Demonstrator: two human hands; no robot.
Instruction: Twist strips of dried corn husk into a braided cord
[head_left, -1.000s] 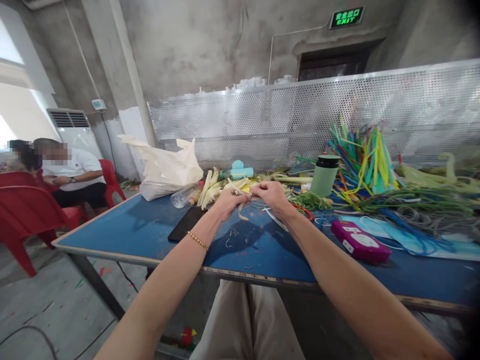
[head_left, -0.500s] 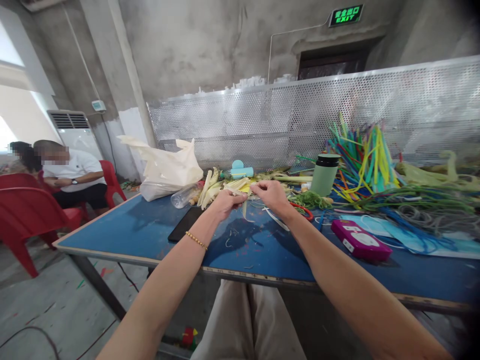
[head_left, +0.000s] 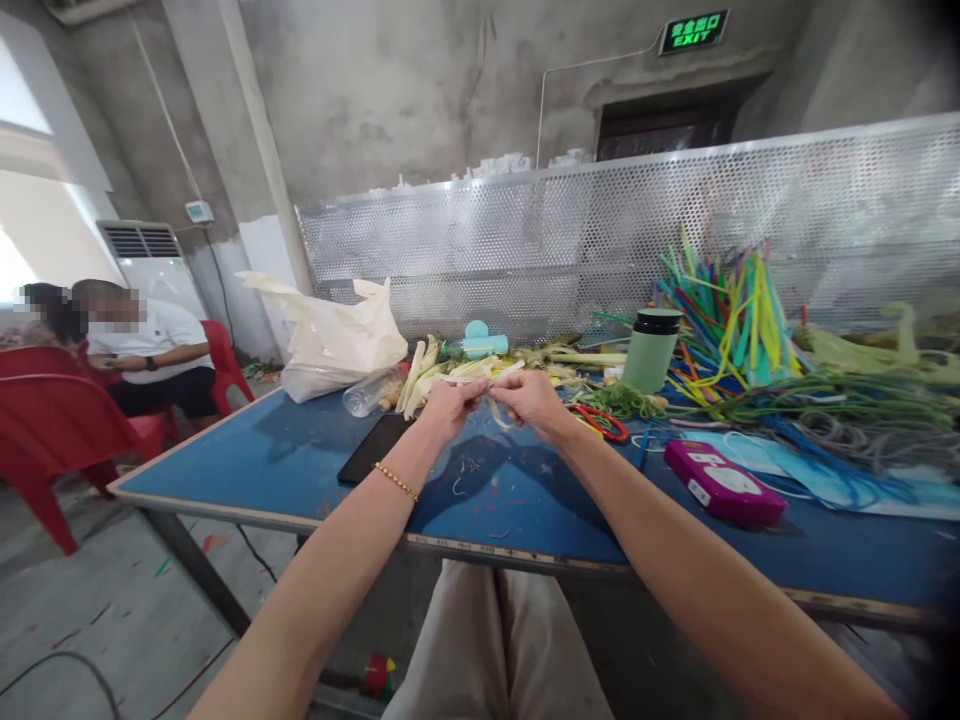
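My left hand (head_left: pixel 450 408) is closed in a pinch on a pale corn husk strip (head_left: pixel 508 371) above the blue table (head_left: pixel 300 470). My right hand (head_left: pixel 536 408) pinches the same pale husk material, its fingertips close beside the left ones. Thin ends of husk stick out above both hands, and a piece hangs between them. Exactly how the strips cross is too small to tell. Behind my left hand lies a bundle of corn husks (head_left: pixel 420 375). Red-handled scissors (head_left: pixel 609 424) rest just right of my right hand.
A black tablet-like slab (head_left: pixel 375 448), a clear bottle (head_left: pixel 366 394) and a plastic bag (head_left: pixel 337 340) are to the left. A green tumbler (head_left: pixel 651 352), a magenta power strip (head_left: pixel 724 482), coloured strips (head_left: pixel 742 310) and blue masks (head_left: pixel 847 470) are to the right. People sit at far left.
My right hand has come down and slightly left, nearer my left hand. The husk ends now point up and sideways above the fingers, where a strip hung lower before.
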